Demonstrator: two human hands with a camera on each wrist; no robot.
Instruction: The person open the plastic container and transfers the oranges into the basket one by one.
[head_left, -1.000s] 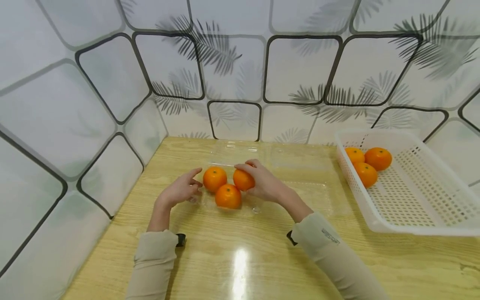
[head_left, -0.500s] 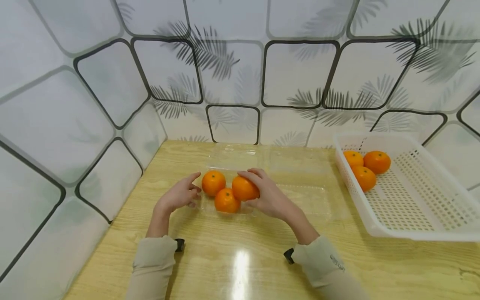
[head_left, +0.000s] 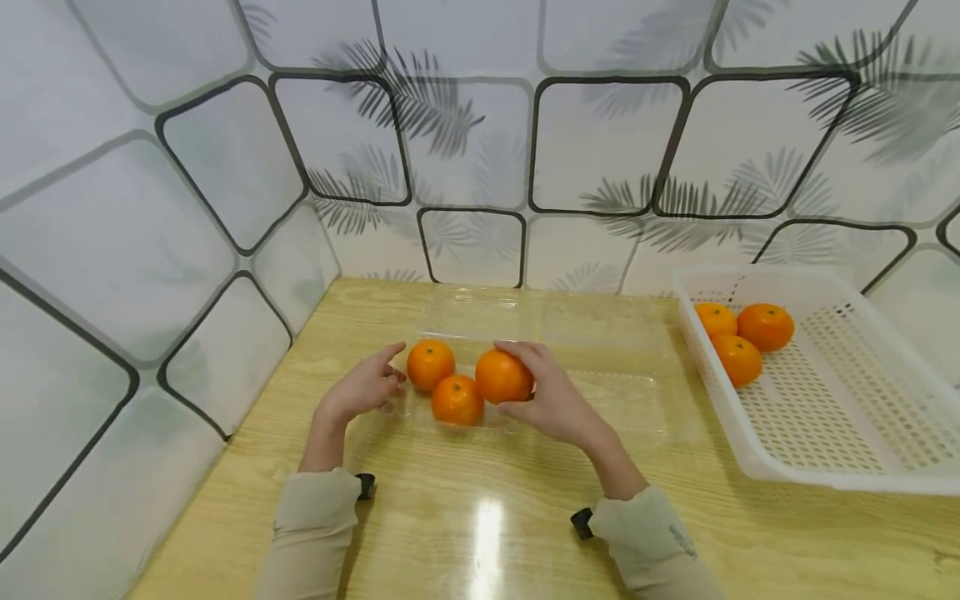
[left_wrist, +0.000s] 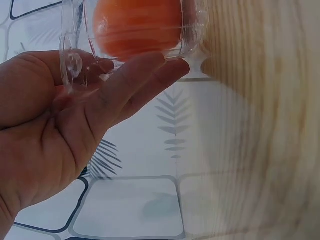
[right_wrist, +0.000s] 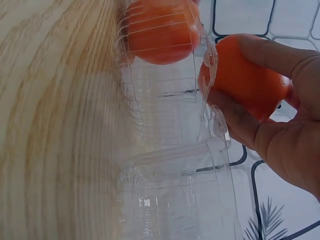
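Observation:
My right hand (head_left: 553, 398) grips an orange (head_left: 504, 377) between thumb and fingers, raised at the right end of a clear plastic box. In the right wrist view, this orange (right_wrist: 245, 77) is above the box's rim (right_wrist: 210, 60). Two more oranges sit in the box, one at the back left (head_left: 431, 365) and one at the front (head_left: 457, 401). My left hand (head_left: 363, 385) is at the box's left end, fingers mostly straight. The left wrist view shows its fingertips (left_wrist: 150, 62) against the clear plastic wall (left_wrist: 74, 67), an orange (left_wrist: 137, 27) behind it.
A second clear plastic box (head_left: 615, 400) lies directly to the right, its lid folded back toward the wall. Farther right stands a white perforated basket (head_left: 847, 479) with three oranges (head_left: 738, 360) in its left corner. Patterned walls (head_left: 472, 242) border the wooden table (head_left: 420, 517).
My right hand has lifted its orange from the box's right side and moved it slightly right, away from the other two. The left hand has stayed at the box's left end.

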